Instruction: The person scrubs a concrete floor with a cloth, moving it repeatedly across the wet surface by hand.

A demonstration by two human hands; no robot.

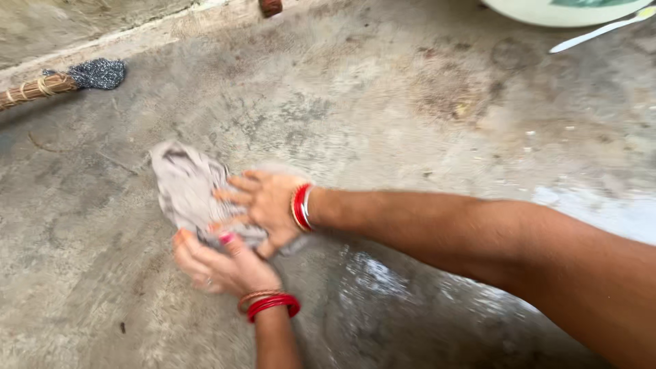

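Note:
A wet grey cloth (183,183) lies crumpled on the concrete floor. My right hand (263,205) presses flat on its right part, fingers spread, red and white bangles at the wrist. My left hand (219,263) grips the cloth's near edge from below, fingers curled, red bangles at the wrist. Both hands are blurred by motion.
Rough grey concrete floor (424,123) with a wet shiny patch (383,287) near me. A straw broom handle (34,89) with a steel scrubber (99,73) lies at the far left. A pale basin rim (567,10) and a white utensil (601,29) sit at the top right.

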